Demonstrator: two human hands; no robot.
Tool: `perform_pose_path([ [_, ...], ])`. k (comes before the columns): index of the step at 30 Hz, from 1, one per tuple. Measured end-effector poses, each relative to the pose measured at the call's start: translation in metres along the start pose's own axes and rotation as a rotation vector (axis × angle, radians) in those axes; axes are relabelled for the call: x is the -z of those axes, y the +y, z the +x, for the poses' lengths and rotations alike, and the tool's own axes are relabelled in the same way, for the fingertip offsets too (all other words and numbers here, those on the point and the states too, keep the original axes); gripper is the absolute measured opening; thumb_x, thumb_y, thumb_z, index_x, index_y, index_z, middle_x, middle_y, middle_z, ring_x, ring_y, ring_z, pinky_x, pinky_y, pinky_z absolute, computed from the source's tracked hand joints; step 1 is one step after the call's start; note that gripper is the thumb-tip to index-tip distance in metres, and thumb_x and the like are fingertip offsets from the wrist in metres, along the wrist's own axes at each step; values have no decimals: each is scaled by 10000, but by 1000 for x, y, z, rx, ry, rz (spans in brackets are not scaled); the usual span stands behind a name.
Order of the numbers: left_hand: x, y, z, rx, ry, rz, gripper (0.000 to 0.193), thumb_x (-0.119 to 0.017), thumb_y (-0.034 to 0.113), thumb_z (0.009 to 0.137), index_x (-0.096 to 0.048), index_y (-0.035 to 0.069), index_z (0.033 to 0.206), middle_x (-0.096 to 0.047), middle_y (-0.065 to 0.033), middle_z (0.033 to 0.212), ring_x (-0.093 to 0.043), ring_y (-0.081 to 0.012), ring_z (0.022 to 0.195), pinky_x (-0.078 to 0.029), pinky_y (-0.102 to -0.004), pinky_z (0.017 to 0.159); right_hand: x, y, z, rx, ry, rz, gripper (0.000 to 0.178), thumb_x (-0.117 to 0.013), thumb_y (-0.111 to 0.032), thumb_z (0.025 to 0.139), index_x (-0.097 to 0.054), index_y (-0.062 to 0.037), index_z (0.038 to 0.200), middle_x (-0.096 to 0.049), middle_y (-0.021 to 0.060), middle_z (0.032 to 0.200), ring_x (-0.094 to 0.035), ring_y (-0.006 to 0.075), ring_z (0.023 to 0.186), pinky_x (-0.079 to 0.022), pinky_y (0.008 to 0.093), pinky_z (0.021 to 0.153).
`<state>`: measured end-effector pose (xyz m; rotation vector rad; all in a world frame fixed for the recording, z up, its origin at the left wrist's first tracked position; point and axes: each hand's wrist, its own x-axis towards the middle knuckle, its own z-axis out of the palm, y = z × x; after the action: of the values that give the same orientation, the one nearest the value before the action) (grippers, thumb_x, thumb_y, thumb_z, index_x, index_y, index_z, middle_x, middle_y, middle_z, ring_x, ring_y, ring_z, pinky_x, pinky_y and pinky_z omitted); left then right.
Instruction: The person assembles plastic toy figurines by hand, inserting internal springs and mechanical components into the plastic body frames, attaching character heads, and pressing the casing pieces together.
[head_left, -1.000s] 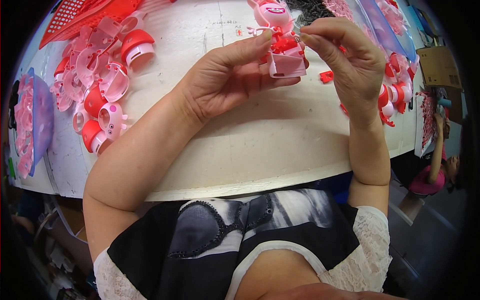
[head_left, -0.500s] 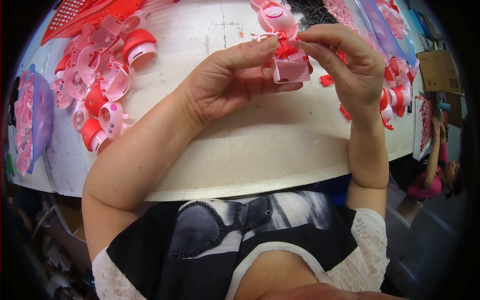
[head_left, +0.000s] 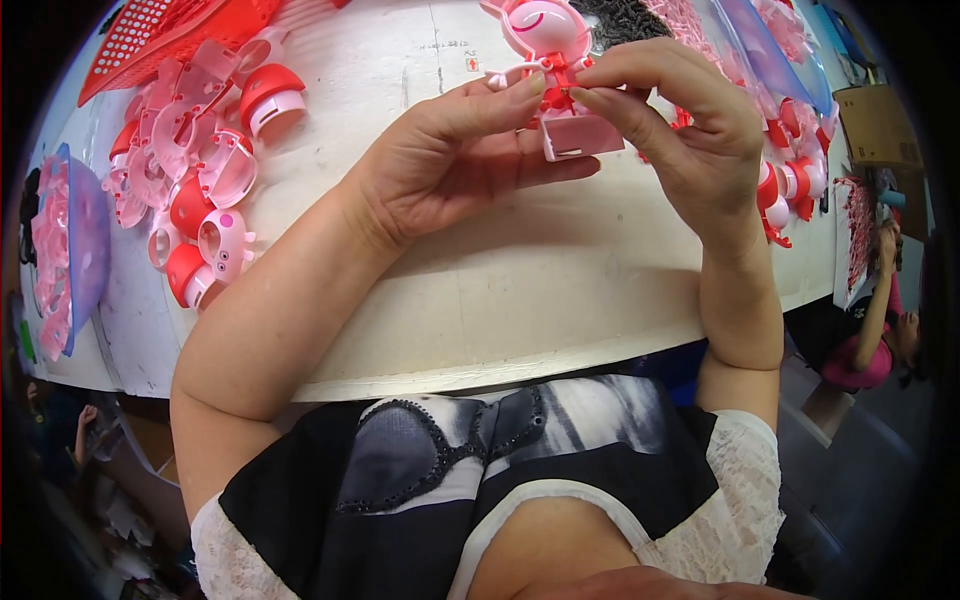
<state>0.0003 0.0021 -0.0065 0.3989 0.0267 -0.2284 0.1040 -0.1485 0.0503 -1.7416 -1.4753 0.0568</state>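
Note:
My left hand is closed around a pink and red plastic toy figure, held up over the far middle of the table. The figure has a round pink head with a curved smile line, a red inner body and a squared pink lower part. A thin pale-pink arm sticks out on its left side, by my left thumb. My right hand pinches thumb and forefinger together against the right side of the red body. Whatever small part sits between those fingertips is hidden.
Pink and red shell parts pile up on the left, near a red perforated basket and a blue tub. Black small parts lie behind the figure. More toy pieces lie right, and another person works beyond.
The figure has tipped a little and shifted slightly left, its head showing more. My right fingertips have moved left, closer in against the red body. My left hand keeps its hold.

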Motion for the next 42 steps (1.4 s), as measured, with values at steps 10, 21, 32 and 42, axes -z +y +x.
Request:
perform_pose_path([
  [10,2,2,2,-13,-16,129,594,-588,293,828,-327,1,1274,-440,-159,1235,-444,-312,1151,-328,-477,1019,3,1,-4,-141,18,91,95,-615,-23,794,-624,28,874,-604,42,824,-509,90,676,-405,199,588],
  [21,-1,8,-2,15,0,107,680,-605,290,803,-271,-26,1303,-389,-218,1278,-374,-385,1201,-290,-504,1028,5,1,-4,-180,61,220,70,-606,3,787,-616,30,852,-603,69,832,-523,103,709,-409,214,617],
  [32,0,11,2,63,-15,-33,719,-594,293,791,-237,-52,1311,-364,-286,1272,-329,-480,1194,-308,-539,997,23,-12,6,-185,8,-4,51,-636,-33,757,-647,-24,806,-614,97,850,-572,170,733,-438,254,642],
  [42,2,7,1,-1,140,-51,438,-519,192,861,-392,-56,1199,-506,-179,1141,-516,-275,1067,-402,-457,954,10,2,4,-6,1,-62,100,-625,54,739,-615,44,839,-600,93,824,-541,127,688,-425,216,607],
])
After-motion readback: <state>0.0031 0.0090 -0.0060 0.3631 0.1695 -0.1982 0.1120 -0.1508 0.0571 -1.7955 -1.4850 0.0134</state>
